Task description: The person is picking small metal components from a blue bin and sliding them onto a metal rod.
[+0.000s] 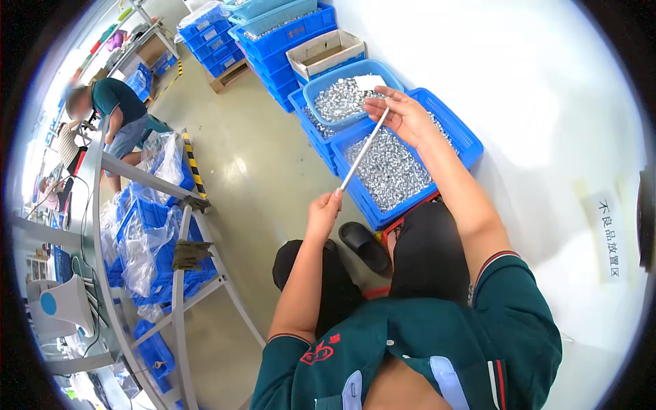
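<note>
My left hand [322, 216] is closed around the lower end of a thin pale rod [364, 152], which slants up to the right. At the rod's upper end is my right hand [403, 117], palm turned up and fingers stretched out and slightly apart. The rod's tip lies against these fingers; whether they hold any small part is too fine to tell. Beneath both hands stands a blue plastic crate [471, 147] full of small silvery metal parts [389, 174]. Just beyond it, a lighter blue basin [393, 72] holds more such parts and a white card [369, 83].
Stacked blue crates [277, 51] and an open carton [326, 53] stand farther back along the white wall [526, 82]. At left, a grey metal frame [179, 294] stands by blue crates with clear plastic bags [147, 239]. A co-worker [119, 113] bends over a bench. A black slipper [364, 246] shows below.
</note>
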The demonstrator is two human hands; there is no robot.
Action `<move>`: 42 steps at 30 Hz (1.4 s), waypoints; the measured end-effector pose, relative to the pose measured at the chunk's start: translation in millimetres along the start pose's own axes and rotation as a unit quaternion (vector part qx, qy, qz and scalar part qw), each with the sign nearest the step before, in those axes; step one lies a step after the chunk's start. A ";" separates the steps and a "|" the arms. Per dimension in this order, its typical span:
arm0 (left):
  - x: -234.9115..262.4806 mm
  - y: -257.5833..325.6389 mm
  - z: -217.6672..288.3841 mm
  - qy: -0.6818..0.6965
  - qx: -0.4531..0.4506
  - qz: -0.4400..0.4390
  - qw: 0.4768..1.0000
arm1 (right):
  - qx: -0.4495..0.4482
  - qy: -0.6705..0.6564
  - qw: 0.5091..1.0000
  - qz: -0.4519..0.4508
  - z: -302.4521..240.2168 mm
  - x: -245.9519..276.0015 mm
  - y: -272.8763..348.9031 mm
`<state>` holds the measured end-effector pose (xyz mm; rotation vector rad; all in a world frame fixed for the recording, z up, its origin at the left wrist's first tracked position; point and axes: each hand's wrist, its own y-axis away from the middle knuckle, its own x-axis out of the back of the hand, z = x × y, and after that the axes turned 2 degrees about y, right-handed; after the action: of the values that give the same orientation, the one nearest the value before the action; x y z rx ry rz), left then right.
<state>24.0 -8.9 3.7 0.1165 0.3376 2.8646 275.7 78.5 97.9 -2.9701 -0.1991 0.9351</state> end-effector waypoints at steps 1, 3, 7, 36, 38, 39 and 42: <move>0.3 0.6 1.8 0.001 -0.003 0.001 1.000 | 0.002 0.002 1.000 -0.003 -0.3 -3.4 0.1; 0.6 1.5 3.8 0.045 0.030 -0.019 0.998 | 0.005 0.004 1.000 0.029 -0.1 -9.5 0.7; 0.6 2.0 0.2 0.001 -0.041 0.019 0.999 | -0.035 0.098 0.994 0.022 -4.3 -16.4 3.6; 12.9 3.6 8.8 -0.023 0.053 0.085 0.995 | 0.047 0.843 0.528 -0.090 189.6 102.4 4.3; 12.8 4.5 8.2 -0.029 0.065 0.091 0.993 | 0.053 0.847 0.521 -0.096 194.5 103.0 6.3; 12.2 4.1 7.8 -0.033 0.072 0.094 0.992 | 0.062 0.852 0.510 -0.100 195.9 104.6 7.0; 11.1 2.4 9.1 -0.023 0.093 0.091 0.991 | 0.090 0.827 0.550 -0.077 200.1 109.7 13.7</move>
<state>13.7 -6.3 13.6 0.2616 0.6140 2.9982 251.9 75.4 -129.5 -2.1788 -0.2054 -1.7555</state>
